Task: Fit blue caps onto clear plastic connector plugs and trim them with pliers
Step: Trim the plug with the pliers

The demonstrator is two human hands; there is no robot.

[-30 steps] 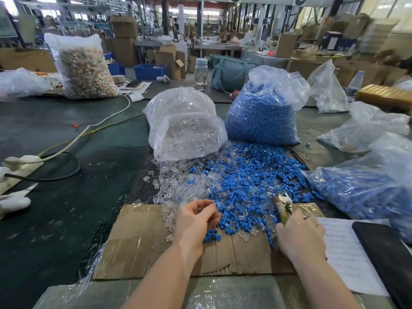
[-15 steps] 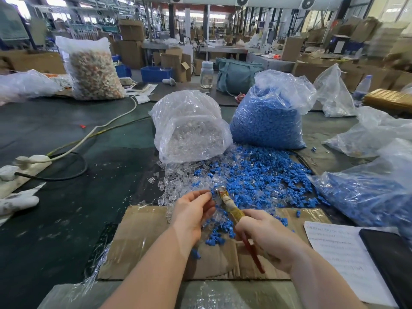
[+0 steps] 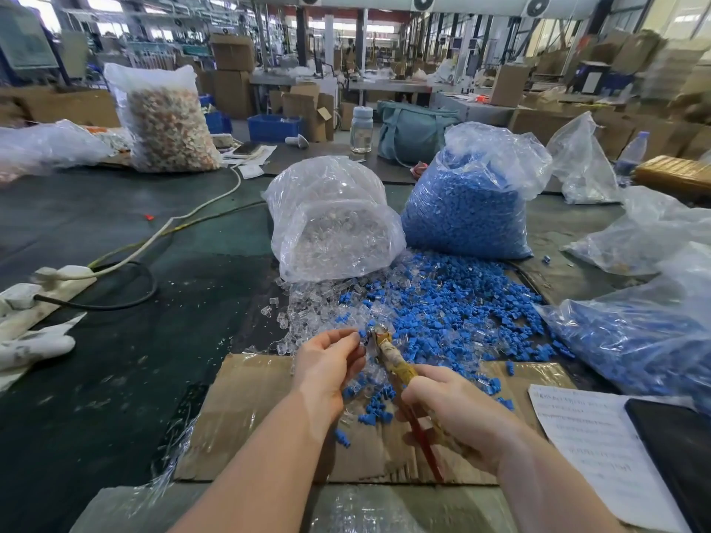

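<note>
Vs. 0.5 s ago, little is changed: a capped plug (image 3: pixel 363 334) is pinched by the left hand (image 3: pixel 327 363) at centre frame. One pair of pliers (image 3: pixel 392 359) is gripped by the right hand (image 3: pixel 458 417); two blue-cap bags are counted.

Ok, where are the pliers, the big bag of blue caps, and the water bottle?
pliers (image 3: pixel 393 359): head view, on the taped yellow handle near the head.
bag of blue caps (image 3: pixel 467 221): head view, on its blue-filled middle.
water bottle (image 3: pixel 361 129): head view, on its clear body.

Two bare hands, one pair of yellow-handled pliers (image 3: pixel 388 350), one clear plastic bag of clear plugs (image 3: pixel 332 225), two clear plastic bags of blue caps (image 3: pixel 467 209) and at 3 o'clock (image 3: pixel 631 340), one flat brown cardboard sheet (image 3: pixel 246 409), loose blue caps too many to count.
</note>
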